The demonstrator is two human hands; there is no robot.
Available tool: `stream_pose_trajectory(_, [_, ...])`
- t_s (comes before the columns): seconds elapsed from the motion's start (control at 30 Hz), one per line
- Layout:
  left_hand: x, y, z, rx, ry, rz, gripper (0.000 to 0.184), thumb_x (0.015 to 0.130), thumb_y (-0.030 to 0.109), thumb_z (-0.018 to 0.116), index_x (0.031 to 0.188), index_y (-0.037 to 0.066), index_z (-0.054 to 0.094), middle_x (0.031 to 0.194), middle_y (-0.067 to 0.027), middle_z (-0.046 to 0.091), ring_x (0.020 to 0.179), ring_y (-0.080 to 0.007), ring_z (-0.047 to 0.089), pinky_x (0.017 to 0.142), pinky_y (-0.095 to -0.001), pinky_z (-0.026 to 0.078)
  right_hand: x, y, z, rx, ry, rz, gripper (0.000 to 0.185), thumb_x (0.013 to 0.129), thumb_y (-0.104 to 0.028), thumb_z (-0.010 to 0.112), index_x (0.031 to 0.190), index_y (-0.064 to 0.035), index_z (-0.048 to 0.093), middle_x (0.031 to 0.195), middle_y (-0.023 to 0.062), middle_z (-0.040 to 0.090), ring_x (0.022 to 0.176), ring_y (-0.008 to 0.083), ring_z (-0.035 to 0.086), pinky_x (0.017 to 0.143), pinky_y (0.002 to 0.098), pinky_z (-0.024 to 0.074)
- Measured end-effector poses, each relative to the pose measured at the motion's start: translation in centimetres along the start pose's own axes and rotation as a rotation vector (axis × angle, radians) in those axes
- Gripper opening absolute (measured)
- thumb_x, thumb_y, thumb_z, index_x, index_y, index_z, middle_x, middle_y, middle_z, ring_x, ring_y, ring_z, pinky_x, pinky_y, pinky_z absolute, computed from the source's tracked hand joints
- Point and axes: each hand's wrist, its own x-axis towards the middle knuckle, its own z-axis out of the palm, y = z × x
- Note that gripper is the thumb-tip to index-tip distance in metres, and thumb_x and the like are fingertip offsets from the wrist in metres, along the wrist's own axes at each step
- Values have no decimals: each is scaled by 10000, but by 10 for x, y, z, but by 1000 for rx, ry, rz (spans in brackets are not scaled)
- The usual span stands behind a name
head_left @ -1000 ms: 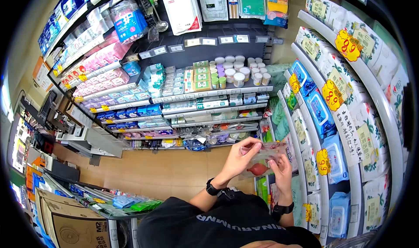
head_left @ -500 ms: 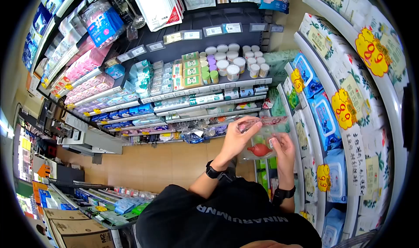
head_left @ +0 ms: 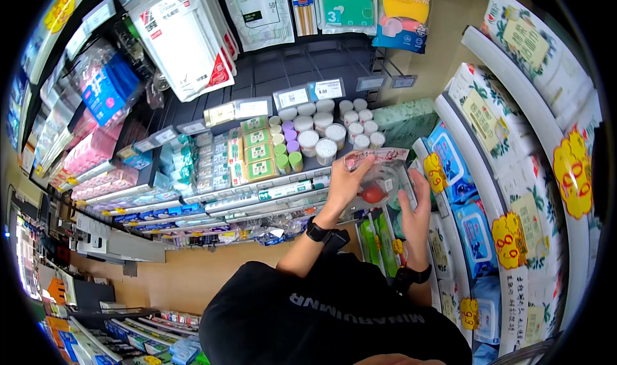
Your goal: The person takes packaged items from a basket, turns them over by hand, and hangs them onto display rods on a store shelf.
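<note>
A clear plastic package (head_left: 388,180) with a red bulb-shaped item (head_left: 373,194) inside hangs in front of the shelves. My left hand (head_left: 349,180) pinches its upper left edge. At the package's right side is my right hand (head_left: 415,204), its fingers apart and pointing up; whether a fingertip touches the plastic is hard to tell. White-lidded round tubs (head_left: 326,150) stand on the shelf just behind my left hand.
Shelves (head_left: 257,195) with boxes and small packs run across the middle. Wipes packs (head_left: 477,236) and white tissue packs (head_left: 533,217) fill the right-hand shelves. Above hang white bags (head_left: 183,44) and a yellow sponge pack (head_left: 406,8). Brown floor (head_left: 173,278) shows at lower left.
The view has moved closer to the back shelves. Both hands and the package are higher against them. My right hand's fingers, earlier pinching the package, have spread.
</note>
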Motion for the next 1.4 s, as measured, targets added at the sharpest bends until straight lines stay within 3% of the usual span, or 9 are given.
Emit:
stream_pose_trajectory(0.33, [128,-72,2,47,-87,42,235,982,195,611,979,-39,638,795,-68,662,754,-116,572,704,-295,477,129,4,44,459,25,32,414,1001,-90,559,1397,-19,460,1406,143,560,1341,229,489,1134,357,335])
stream_pose_trajectory(0.43, [154,-78,6,41,-141,74,234,995,200,622,955,-30,631,767,1,598,712,-74,491,641,-263,414,160,16,52,577,30,52,421,1023,-135,508,1422,-24,435,1437,156,533,1362,242,471,1163,366,300])
stream_pose_trajectory(0.6, [184,-84,19,122,-66,128,291,997,230,640,1060,-54,653,893,-95,705,808,-130,599,737,-306,491,197,26,61,795,94,92,462,1013,-170,495,1438,-10,410,1468,222,483,1382,285,449,1182,386,284])
stream_pose_trajectory(0.63, [186,-77,21,115,-54,164,333,985,251,632,1086,-64,664,915,-194,721,808,-247,687,746,-362,519,201,26,61,851,95,105,512,1003,-210,502,1451,10,391,1481,241,465,1399,300,430,1184,390,286])
stream_pose_trajectory(0.87, [197,-69,37,87,-108,132,322,979,257,644,1064,-51,678,916,-192,717,811,-247,687,752,-365,518,201,16,60,1032,142,162,581,970,-240,522,1457,44,383,1478,235,449,1395,306,424,1177,393,307])
stream_pose_trajectory(0.97, [197,-62,41,103,-135,156,287,995,200,643,1147,-42,665,1014,-108,716,886,-158,650,798,-307,513,197,12,57,1008,215,133,576,969,-240,529,1450,48,398,1440,202,472,1356,288,448,1164,383,325])
stream_pose_trajectory(1.33, [210,-59,60,22,-111,211,222,991,178,644,1031,-40,638,864,-74,673,801,-98,598,712,-288,483,201,3,57,996,220,86,560,977,-245,530,1427,75,430,1440,171,483,1297,249,480,1136,367,357])
stream_pose_trajectory(1.37, [211,-59,62,18,-107,206,222,991,178,644,1031,-40,638,864,-74,673,801,-98,598,712,-288,483,201,2,56,994,216,76,558,978,-246,529,1421,80,434,1445,168,482,1298,248,480,1135,367,361])
stream_pose_trajectory(1.4, [211,-58,63,17,-82,218,246,983,198,642,1045,-40,637,870,-122,680,793,-185,637,716,-328,495,201,1,56,992,211,66,556,978,-247,528,1416,85,438,1450,165,482,1299,247,480,1134,367,365])
